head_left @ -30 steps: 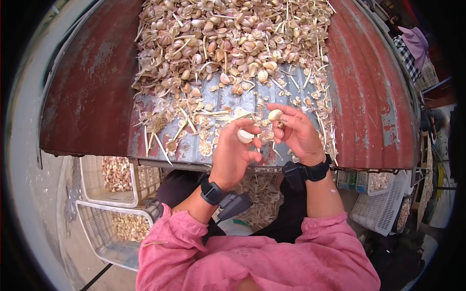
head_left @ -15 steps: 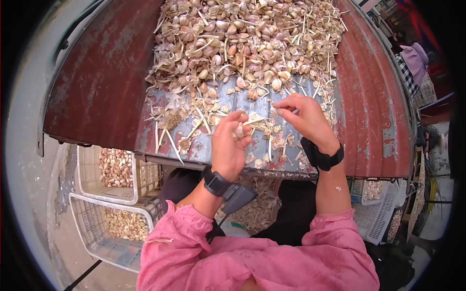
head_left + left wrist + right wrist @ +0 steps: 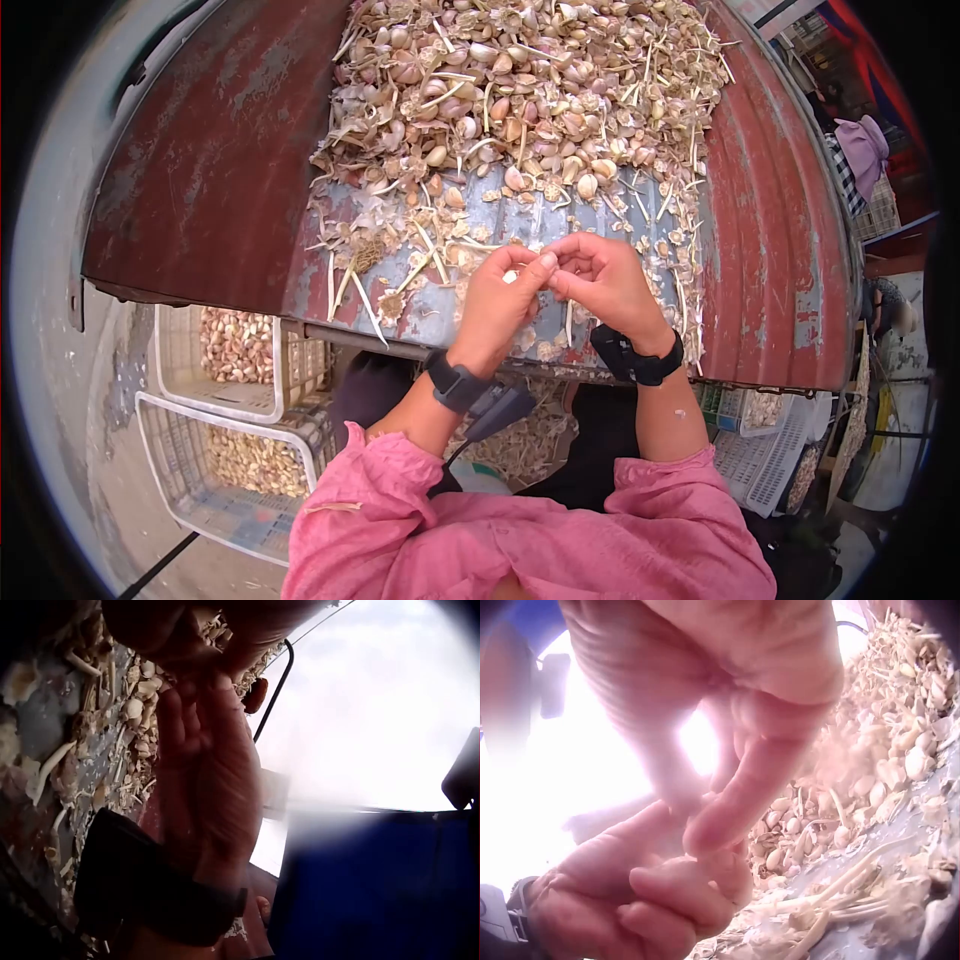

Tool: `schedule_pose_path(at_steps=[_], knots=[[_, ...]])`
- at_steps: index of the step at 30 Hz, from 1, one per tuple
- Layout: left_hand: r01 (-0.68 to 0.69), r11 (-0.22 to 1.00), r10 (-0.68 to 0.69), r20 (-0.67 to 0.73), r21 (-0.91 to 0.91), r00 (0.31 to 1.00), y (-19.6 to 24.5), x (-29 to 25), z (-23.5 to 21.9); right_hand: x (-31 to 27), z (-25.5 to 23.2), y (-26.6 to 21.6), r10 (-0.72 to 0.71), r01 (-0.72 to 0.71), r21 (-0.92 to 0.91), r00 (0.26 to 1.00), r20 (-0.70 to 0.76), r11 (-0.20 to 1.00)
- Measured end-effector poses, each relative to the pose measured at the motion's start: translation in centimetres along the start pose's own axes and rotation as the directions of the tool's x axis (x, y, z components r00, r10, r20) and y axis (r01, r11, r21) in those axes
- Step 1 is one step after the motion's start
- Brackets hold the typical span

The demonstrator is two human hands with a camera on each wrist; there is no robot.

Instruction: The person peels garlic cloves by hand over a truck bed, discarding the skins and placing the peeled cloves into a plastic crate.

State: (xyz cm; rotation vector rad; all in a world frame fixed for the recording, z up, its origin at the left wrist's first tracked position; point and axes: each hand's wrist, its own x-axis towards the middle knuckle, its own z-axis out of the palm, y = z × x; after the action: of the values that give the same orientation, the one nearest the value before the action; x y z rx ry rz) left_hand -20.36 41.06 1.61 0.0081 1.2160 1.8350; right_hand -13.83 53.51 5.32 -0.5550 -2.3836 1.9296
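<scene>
Both hands meet over the front of the metal work surface [image 3: 432, 322]. My left hand [image 3: 497, 308] holds a garlic clove [image 3: 511, 276], of which only a small white patch shows between its fingers. My right hand [image 3: 612, 290] comes in from the other side, its thumb and index finger pinching at the left thumb tip, where the clove is mostly hidden by fingers. In the right wrist view the right fingers [image 3: 727, 814] point down onto the curled left hand [image 3: 630, 900]. The left wrist view shows the left hand [image 3: 217, 780] from its side, fingertips up against the right hand.
A heap of garlic cloves and husks [image 3: 520, 100] covers the back of the surface. Dry stalks [image 3: 368, 312] and root ends lie nearer. Red sheet-metal sides [image 3: 205, 170] slope off. Crates with cloves [image 3: 240, 345] stand at lower left, another white crate [image 3: 765, 450] at lower right.
The hands were apart, the left with a white clove and the right with another pale clove one second ago. The right hand turned over, then came left to meet the left hand's fingertips.
</scene>
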Motion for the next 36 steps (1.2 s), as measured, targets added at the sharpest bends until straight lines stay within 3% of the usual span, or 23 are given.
schedule_pose_path(at_steps=[4,6,7,8,9,10,11,13,15,16,17,18,19,20,22,23,25,26,29,31,33,35,36], knots=[[0.030,0.993,-0.015,0.130,-0.112,0.991,-0.9,-0.2,0.2,-1.1,-1.7,0.6,0.054,-0.061,0.110,0.996,0.071,0.992],[0.035,0.983,-0.006,0.156,-0.180,0.988,-1.2,-0.3,0.6,-1.3,-2.5,1.0,0.094,-0.090,0.373,0.996,0.007,0.923],[0.059,0.949,-0.029,0.102,-0.308,0.994,-1.3,-0.1,0.8,-1.2,-2.6,0.8,0.089,-0.083,0.371,0.996,0.002,0.925],[0.077,0.897,-0.062,0.048,-0.436,0.997,-1.4,0.0,0.9,-1.2,-2.4,0.6,0.022,-0.012,0.265,0.999,-0.033,0.964],[0.077,0.895,-0.062,0.048,-0.440,0.997,-1.1,-0.2,1.3,-1.2,-1.9,0.2,-0.045,0.053,0.155,0.997,-0.056,0.987],[0.125,0.840,-0.127,0.031,-0.528,0.991,-0.4,-0.7,1.7,-1.3,-0.8,-0.8,-0.095,0.091,0.077,0.994,0.048,0.993],[0.165,0.775,-0.192,0.022,-0.610,0.981,0.1,-0.8,1.9,-0.6,-0.4,-1.0,-0.097,0.093,0.076,0.994,0.050,0.993],[0.161,0.772,-0.178,0.033,-0.615,0.983,-0.7,-0.1,0.7,1.7,-0.5,-1.4,-0.031,0.031,-0.004,0.997,-0.064,1.000],[0.156,0.769,-0.154,0.057,-0.620,0.986,-1.4,0.5,-0.6,6.7,-1.1,0.3,-0.132,0.082,-0.298,0.979,-0.153,0.951],[0.150,0.776,-0.191,-0.002,-0.612,0.982,-1.1,0.5,-0.4,8.8,-1.2,1.1,-0.169,0.081,-0.445,0.972,-0.162,0.892],[0.146,0.775,-0.187,-0.003,-0.616,0.982,-0.8,0.5,-0.2,10.6,-1.3,2.6,-0.171,0.084,-0.448,0.973,-0.157,0.890],[0.118,0.795,-0.188,-0.056,-0.595,0.981,-0.6,0.4,0.0,12.3,-1.3,4.3,-0.366,0.234,-0.694,0.929,-0.045,0.681],[0.091,0.815,-0.186,-0.109,-0.572,0.976,-0.3,0.4,0.0,12.9,-1.0,4.3,-0.509,0.348,-0.855,0.852,0.118,0.384],[0.083,0.814,-0.179,-0.112,-0.574,0.978,-0.3,0.6,-0.3,13.0,-1.2,4.3,-0.514,0.354,-0.855,0.849,0.124,0.379],[0.000,0.857,-0.073,-0.121,-0.516,0.990,-0.6,0.8,-0.9,11.2,-1.3,2.6,-0.111,0.126,-0.736,0.991,0.069,0.665],[-0.004,0.854,-0.071,-0.125,-0.520,0.990,-0.5,0.7,-1.0,10.6,-2.0,3.8,-0.038,0.069,-0.482,0.997,0.073,0.874],[0.021,0.900,-0.078,-0.113,-0.435,0.991,-0.5,0.5,-0.9,6.7,-1.5,1.9,0.033,-0.034,-0.117,0.999,-0.014,0.993],[0.029,0.899,-0.084,-0.108,-0.437,0.991,-0.3,0.4,-0.7,4.8,-1.1,1.0,0.001,-0.007,-0.149,0.999,-0.039,0.989],[0.170,0.931,-0.151,0.085,-0.324,0.985,-0.3,0.0,-0.2,0.7,-0.6,0.1,-0.031,0.019,-0.293,0.999,-0.036,0.956],[0.225,0.929,-0.146,0.269,-0.293,0.952,-0.5,-0.2,0.0,-0.8,-0.4,-0.3,-0.266,0.231,-0.514,0.964,0.006,0.826],[0.211,0.935,-0.122,0.300,-0.284,0.946,-0.9,0.0,0.3,-1.5,-0.7,-0.1,-0.349,0.310,-0.526,0.937,0.027,0.792],[0.126,0.951,-0.060,0.230,-0.282,0.971,-0.9,-0.1,0.7,-2.1,-0.9,-0.7,-0.267,0.238,-0.310,0.962,-0.054,0.920],[0.144,0.938,-0.064,0.252,-0.315,0.966,-0.7,-0.2,0.9,-2.4,-1.2,-0.3,-0.104,0.099,-0.055,0.991,-0.079,0.994]])
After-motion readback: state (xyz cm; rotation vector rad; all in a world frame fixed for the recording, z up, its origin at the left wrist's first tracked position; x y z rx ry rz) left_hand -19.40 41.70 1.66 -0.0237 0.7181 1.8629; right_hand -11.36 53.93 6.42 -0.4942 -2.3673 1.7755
